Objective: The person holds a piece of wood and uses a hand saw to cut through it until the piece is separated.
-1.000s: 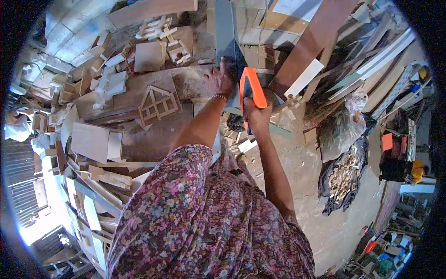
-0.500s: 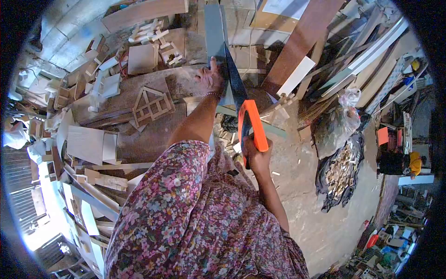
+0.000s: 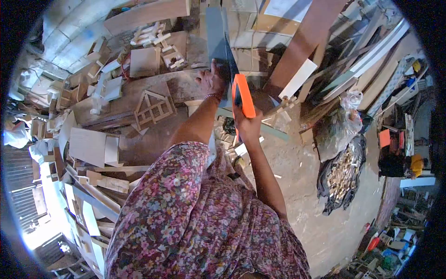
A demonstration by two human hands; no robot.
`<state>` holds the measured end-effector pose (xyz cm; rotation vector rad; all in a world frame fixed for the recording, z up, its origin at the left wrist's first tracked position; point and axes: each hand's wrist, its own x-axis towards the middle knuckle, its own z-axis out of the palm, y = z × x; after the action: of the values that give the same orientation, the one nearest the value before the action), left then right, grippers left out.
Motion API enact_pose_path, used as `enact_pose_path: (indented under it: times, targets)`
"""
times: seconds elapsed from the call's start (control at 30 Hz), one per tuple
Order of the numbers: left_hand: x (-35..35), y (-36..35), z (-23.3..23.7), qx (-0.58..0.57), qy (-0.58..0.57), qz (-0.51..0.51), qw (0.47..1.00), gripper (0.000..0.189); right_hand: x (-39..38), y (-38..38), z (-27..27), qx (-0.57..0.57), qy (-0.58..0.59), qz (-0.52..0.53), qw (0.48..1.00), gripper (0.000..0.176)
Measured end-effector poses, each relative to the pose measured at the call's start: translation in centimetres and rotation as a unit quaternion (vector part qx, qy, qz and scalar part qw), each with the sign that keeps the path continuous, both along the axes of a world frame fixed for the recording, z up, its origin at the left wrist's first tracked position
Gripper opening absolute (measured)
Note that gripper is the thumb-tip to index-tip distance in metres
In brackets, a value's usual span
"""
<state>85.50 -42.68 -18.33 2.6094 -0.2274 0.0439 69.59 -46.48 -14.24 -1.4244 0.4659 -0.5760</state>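
My right hand (image 3: 248, 122) is closed round the orange handle of a hand saw (image 3: 245, 96). The saw's dark blade points away from me and lies along the right side of a grey-green board (image 3: 215, 39). Pressed on that board is my left hand (image 3: 212, 83), its fingers apart, just left of the blade. Where the teeth meet the board is too dark to make out.
A wooden bench (image 3: 186, 79) on the left bears a small wooden frame (image 3: 154, 109) and square panels. Long planks (image 3: 306, 46) lean at the upper right. Black plastic with wood offcuts (image 3: 343, 174) lies on the floor at right.
My right hand and the saw have moved forward, away from my body, and slightly left. My left hand stays in about the same place on the board.
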Motion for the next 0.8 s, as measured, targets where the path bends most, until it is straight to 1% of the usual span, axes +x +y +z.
enact_pose_path:
  times: [0.07, 0.1, 0.17, 0.2, 0.27, 0.3, 0.37, 0.4, 0.47, 0.53, 0.57, 0.63, 0.67, 0.7, 0.77, 0.8]
  targets:
    - [-0.1, 0.3, -2.0, 0.000, -0.050, 0.003, 0.999, 0.050, -3.1, 0.6, 2.4, -0.066, 0.109, 0.023, 0.992, 0.009]
    - [-0.5, 0.3, -1.6, -0.001, -0.044, 0.002, 0.999, 0.050, -4.8, 0.8, 2.8, -0.067, 0.115, 0.021, 0.991, 0.009]
    - [-0.6, 0.1, 0.5, 0.006, 0.016, 0.001, 1.000, 0.051, -7.3, 0.9, 3.6, -0.003, 0.106, 0.018, 0.994, 0.010]
    - [-0.4, 0.0, -0.2, 0.007, 0.016, 0.002, 1.000, 0.051, -7.9, 1.0, 4.0, -0.002, 0.107, 0.018, 0.994, 0.010]
    - [0.4, 0.1, -1.9, 0.008, -0.004, -0.015, 1.000, 0.053, -8.1, 1.3, 4.4, -0.006, 0.152, 0.029, 0.988, 0.010]
    - [0.2, 0.3, -1.5, 0.011, -0.002, -0.015, 1.000, 0.053, -8.3, 1.1, 2.9, -0.022, 0.125, 0.040, 0.991, 0.011]
    - [-0.4, 0.4, 0.0, 0.019, -0.011, -0.022, 1.000, 0.054, -7.8, 1.1, 2.8, -0.037, 0.120, 0.033, 0.991, 0.011]
    - [-0.3, 0.4, -0.6, 0.020, -0.007, -0.020, 1.000, 0.054, -7.4, 1.1, 2.7, -0.054, 0.113, 0.026, 0.992, 0.011]
    - [0.1, 0.5, -2.1, 0.041, -0.065, -0.035, 0.996, 0.054, -4.0, 0.4, 1.5, -0.056, 0.073, 0.004, 0.996, 0.012]
    - [0.8, 0.2, -3.3, 0.051, -0.051, -0.017, 0.997, 0.055, 0.3, -1.7, -0.5, 0.001, 0.116, 0.036, 0.993, 0.011]
    - [1.2, 0.1, -3.2, 0.059, -0.034, -0.005, 0.998, 0.055, 1.0, -1.7, -0.7, 0.002, 0.109, 0.036, 0.993, 0.011]
    - [0.0, 0.1, -0.4, 0.035, -0.036, -0.001, 0.999, 0.055, 1.8, -1.5, 0.1, -0.102, 0.023, -0.004, 0.994, 0.015]
    - [-0.6, 0.0, 0.6, 0.012, -0.028, 0.008, 0.999, 0.054, 1.5, -1.0, 0.6, -0.038, 0.005, -0.005, 0.999, 0.016]
    - [0.5, -0.5, -2.0, -0.007, -0.029, -0.007, 1.000, 0.052, 1.0, -0.9, 0.9, -0.040, 0.026, 0.010, 0.999, 0.016]
    - [0.2, -0.3, -1.4, 0.007, -0.042, -0.021, 0.999, 0.051, 0.6, -0.4, 1.2, -0.038, 0.039, 0.030, 0.998, 0.016]
    - [-0.1, 0.0, -1.5, 0.026, -0.045, -0.038, 0.998, 0.050, 0.1, -0.3, 1.3, 0.009, 0.045, 0.021, 0.999, 0.014]
